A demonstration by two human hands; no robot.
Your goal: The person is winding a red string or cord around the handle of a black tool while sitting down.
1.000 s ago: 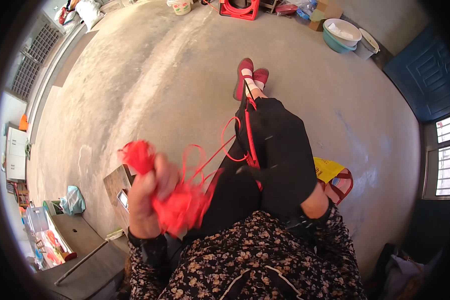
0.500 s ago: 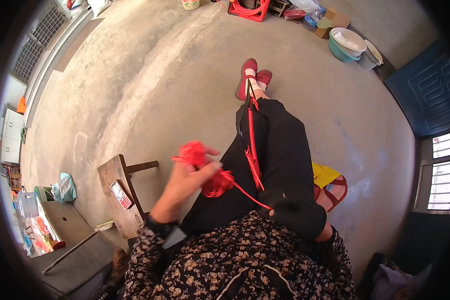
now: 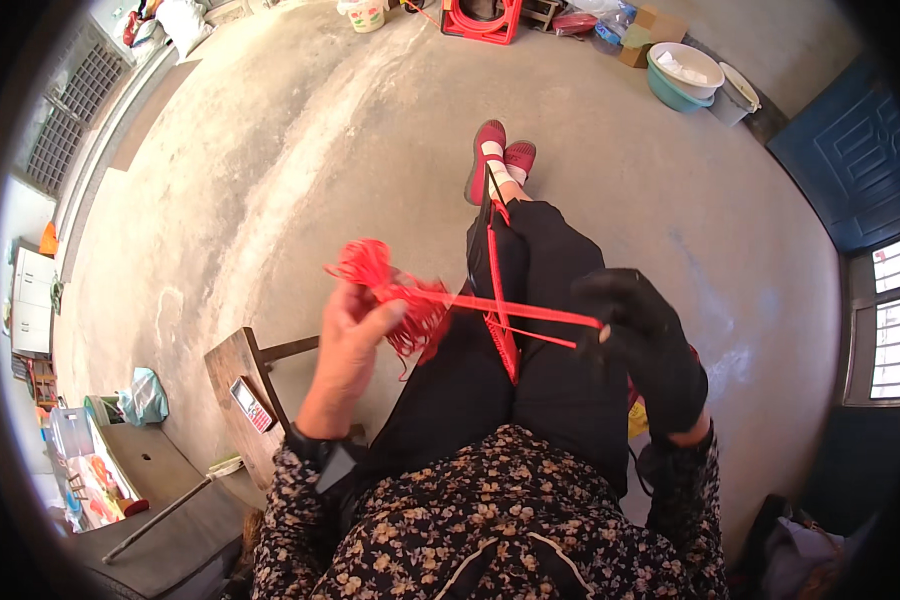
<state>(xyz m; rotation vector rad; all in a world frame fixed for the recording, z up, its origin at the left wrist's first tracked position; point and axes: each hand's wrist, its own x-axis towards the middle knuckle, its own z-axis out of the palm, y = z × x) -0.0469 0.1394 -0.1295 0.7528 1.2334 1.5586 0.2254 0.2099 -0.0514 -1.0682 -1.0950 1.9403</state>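
My bare left hand [image 3: 342,345] grips a tied bundle of red cord [image 3: 366,264], whose loops spill out above and below the fingers. From the bundle, red strands [image 3: 530,311] stretch across my lap to my right hand [image 3: 642,335]. That hand wears a black glove and pinches the strands; its fingers are slightly blurred. Between the hands, a narrow red and black piece of cord work [image 3: 502,345] lies along my black trousers and runs toward my feet. How its far end is fixed near the red shoes [image 3: 486,160] is hard to make out.
Left of me, a wooden stool [image 3: 232,372] carries a phone-like device [image 3: 252,403]. A stick-like handle [image 3: 160,520] lies beyond it. Basins [image 3: 682,80] and a red reel [image 3: 478,20] sit far off. Something yellow [image 3: 637,418] shows beside my right leg.
My right hand has come up from beside my right thigh and now draws red strands out to the right. My left hand has shifted slightly left with the bundle.
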